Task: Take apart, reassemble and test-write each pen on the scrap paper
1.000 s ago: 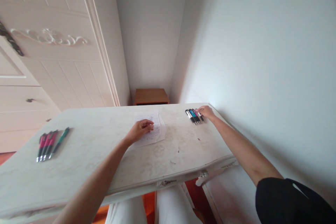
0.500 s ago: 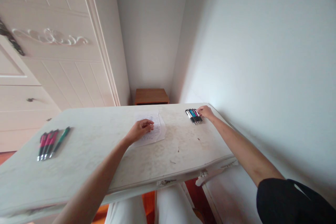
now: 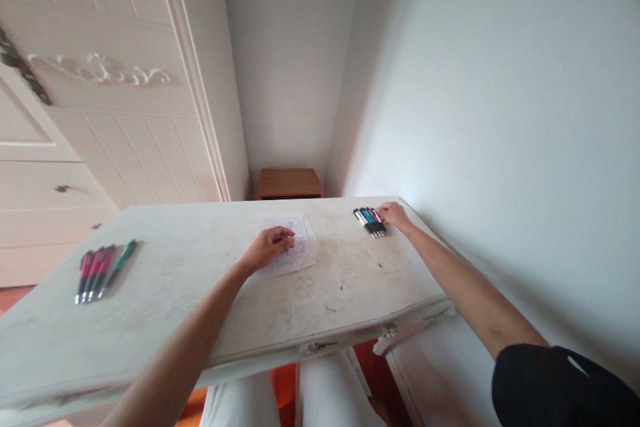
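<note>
My left hand [image 3: 270, 245] rests with curled fingers on a sheet of scribbled paper [image 3: 295, 250] in the middle of the white table [image 3: 175, 293]. My right hand [image 3: 395, 215] reaches to the far right corner. Its fingers are bent onto the right end of a row of several pens [image 3: 369, 221] in black, blue and pink. Whether the fingers grip one pen cannot be made out. A second group of pens [image 3: 103, 270], pink ones and a green one, lies at the table's left, away from both hands.
A white wall runs close along the table's right side. A white wardrobe with drawers [image 3: 75, 147] stands to the left. A small brown wooden cabinet [image 3: 289, 183] sits beyond the far edge. My knees in white trousers [image 3: 300, 393] show under the near edge.
Both hands stay where they were, the left on the paper and the right at the pens. Only the view has shifted slightly.
</note>
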### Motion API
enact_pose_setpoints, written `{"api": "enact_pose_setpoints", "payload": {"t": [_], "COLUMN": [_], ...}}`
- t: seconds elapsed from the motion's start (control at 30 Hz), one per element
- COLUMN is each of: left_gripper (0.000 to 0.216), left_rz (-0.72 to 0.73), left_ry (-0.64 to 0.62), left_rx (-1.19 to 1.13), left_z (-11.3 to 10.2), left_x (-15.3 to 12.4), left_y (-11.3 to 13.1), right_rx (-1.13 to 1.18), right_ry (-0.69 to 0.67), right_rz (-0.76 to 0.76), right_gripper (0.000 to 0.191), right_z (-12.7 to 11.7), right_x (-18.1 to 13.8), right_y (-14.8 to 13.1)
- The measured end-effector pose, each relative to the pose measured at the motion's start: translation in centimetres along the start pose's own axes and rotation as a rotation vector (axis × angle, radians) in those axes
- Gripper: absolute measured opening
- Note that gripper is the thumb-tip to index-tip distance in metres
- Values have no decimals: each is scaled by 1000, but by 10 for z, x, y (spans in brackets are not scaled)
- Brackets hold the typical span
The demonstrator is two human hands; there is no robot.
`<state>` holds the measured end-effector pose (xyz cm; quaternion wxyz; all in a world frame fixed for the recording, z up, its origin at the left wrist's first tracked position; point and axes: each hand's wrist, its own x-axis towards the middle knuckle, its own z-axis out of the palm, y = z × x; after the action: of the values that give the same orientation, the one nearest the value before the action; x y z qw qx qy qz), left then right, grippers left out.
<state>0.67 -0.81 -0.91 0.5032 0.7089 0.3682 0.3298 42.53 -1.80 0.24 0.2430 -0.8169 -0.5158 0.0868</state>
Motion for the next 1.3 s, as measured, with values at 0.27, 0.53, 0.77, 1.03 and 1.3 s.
{"api": "enact_pose_setpoints", "payload": {"t": [0.27,0.53,0.77,1.03,1.3], "left_gripper": [43,33,32,49,35], "left_rz": [12,78,143,131,-86], "left_ry": [7,97,310,459,769], "left_rx": [9,-9,-52,183,1072], "left_z": [1,-3,-14,-57,-143], "left_x": [0,-3,-4,-45,-135], "left_y": [-1,7,12,1,-5], "right_rx": [-6,288,396,306,255], "right_ry": [195,141,-184,-246,-184], "right_rz": [-112,-476,-610,-696,-723], "right_gripper": [29,33,42,40,38], "right_z": [-3,17,30,25,35], "right_x": [-29,-122,-180,-188,-188], "right_y": [-12,-45,-56,-64,-59]}}
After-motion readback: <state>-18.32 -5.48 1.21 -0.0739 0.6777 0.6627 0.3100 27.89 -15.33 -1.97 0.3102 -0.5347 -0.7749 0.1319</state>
